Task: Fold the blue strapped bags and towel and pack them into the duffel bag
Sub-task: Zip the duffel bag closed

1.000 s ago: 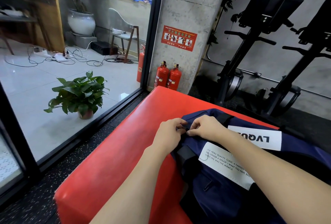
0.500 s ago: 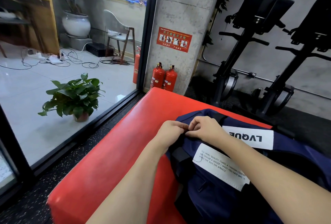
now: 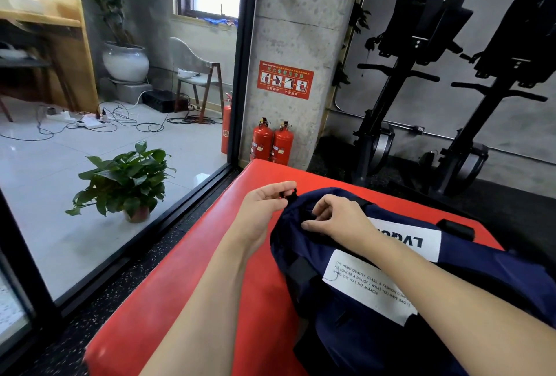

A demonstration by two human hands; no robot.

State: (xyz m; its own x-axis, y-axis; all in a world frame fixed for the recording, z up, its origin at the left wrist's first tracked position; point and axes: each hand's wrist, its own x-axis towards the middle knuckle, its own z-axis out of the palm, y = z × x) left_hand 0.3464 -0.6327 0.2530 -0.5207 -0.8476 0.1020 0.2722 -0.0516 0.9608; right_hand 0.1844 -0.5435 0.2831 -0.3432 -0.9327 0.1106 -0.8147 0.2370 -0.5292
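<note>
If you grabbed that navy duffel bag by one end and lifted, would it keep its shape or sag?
Probably sag: the duffel bag is soft cloth, creased and bunched where the right hand presses it. It looks rounded, so likely partly filled, with some weight. On the smooth red pad it might slide when pushed.

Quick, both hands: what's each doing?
Left hand: pinching the black zipper pull.
Right hand: fingers curled, gripping the duffel bag fabric.
</note>
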